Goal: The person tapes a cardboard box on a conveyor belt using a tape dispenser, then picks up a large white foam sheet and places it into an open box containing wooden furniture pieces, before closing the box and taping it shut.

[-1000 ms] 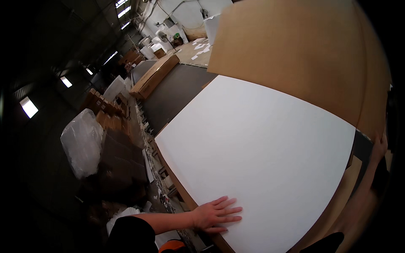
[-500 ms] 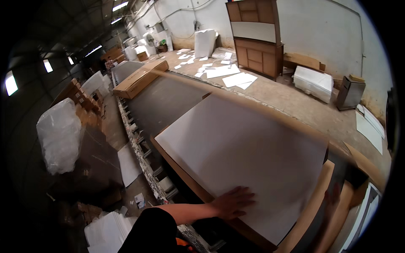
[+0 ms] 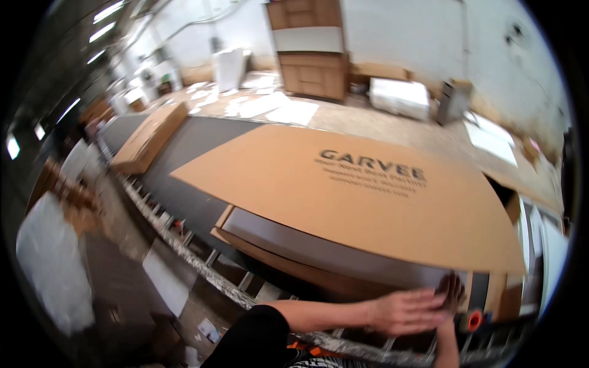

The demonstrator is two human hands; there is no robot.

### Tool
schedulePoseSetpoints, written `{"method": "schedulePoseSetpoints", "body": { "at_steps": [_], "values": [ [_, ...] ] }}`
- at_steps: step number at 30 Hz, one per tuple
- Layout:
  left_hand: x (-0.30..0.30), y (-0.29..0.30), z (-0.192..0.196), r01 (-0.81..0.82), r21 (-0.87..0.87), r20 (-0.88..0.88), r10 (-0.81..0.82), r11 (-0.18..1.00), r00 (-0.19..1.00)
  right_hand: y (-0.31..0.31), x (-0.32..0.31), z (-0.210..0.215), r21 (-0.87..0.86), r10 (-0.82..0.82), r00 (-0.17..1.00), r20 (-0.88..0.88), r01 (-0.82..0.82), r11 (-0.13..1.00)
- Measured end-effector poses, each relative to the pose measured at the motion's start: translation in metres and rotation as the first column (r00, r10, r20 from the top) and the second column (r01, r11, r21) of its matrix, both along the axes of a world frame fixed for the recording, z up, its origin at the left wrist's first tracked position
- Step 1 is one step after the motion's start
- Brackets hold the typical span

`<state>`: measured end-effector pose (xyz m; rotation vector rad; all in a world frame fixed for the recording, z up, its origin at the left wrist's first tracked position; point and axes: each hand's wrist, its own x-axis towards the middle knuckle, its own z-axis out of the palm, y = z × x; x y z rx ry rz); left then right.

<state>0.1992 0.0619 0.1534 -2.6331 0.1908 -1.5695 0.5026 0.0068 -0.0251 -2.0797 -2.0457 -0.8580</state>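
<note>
A large brown cardboard flap (image 3: 294, 178) with dark print hangs tilted over an open carton (image 3: 294, 267). Beneath it, a strip of the white sheet (image 3: 319, 248) inside the carton shows; the flap hides the rest. By the carton's near right corner, my left hand (image 3: 408, 311) has its fingers stretched out and holds nothing. Just behind its fingertips, partly covered by them, my right hand (image 3: 451, 291) is raised with fingers apart, close to the flap's near edge. Whether it touches the flap I cannot tell. An orange ring-shaped roll (image 3: 472, 321) lies right of my hands.
The carton rests on a long conveyor with a worn side rail (image 3: 211, 270). A closed carton (image 3: 150, 138) stands farther along it. Bagged white material (image 3: 52, 257) is at left. Beyond the conveyor are a brown cabinet (image 3: 310, 61), a white wrapped block (image 3: 399, 98) and scattered white sheets (image 3: 294, 112).
The printed flap has swung over the white sheet, covering most of it. My left hand has left the sheet and moved right, beside my right hand. The view has shifted right.
</note>
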Motion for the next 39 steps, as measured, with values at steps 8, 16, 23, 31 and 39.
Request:
{"method": "schedulePoseSetpoints", "body": {
  "at_steps": [8, 16, 23, 31, 39],
  "values": [
    [-0.073, 0.082, 0.035, -0.705, 0.084, -0.959, 0.250, 0.705, 0.136, 0.020, -0.071, 0.082, -0.359, -0.164, 0.959, -0.231, 0.072, 0.930],
    [-0.064, 0.061, -0.030, -0.638, 0.258, -0.929, 0.367, 0.725, 0.041, 0.002, -0.080, 0.086, -0.358, -0.313, 0.920, -0.235, 0.217, 0.908],
    [-0.076, 0.061, -0.023, -0.580, 0.303, -0.920, 0.390, 0.756, 0.028, -0.061, -0.122, 0.068, 0.010, -0.005, 0.912, -0.409, 0.010, 1.000],
    [-0.069, 0.075, -0.022, -0.451, 0.311, -0.943, 0.332, 0.836, -0.035, -0.018, -0.092, 0.079, 0.185, 0.081, 0.943, -0.322, -0.021, 0.982],
    [-0.066, 0.075, -0.034, -0.323, 0.397, -0.909, 0.416, 0.859, -0.011, 0.033, -0.070, 0.087, 0.473, 0.363, 0.887, -0.287, -0.199, 0.859]
  ]
}}
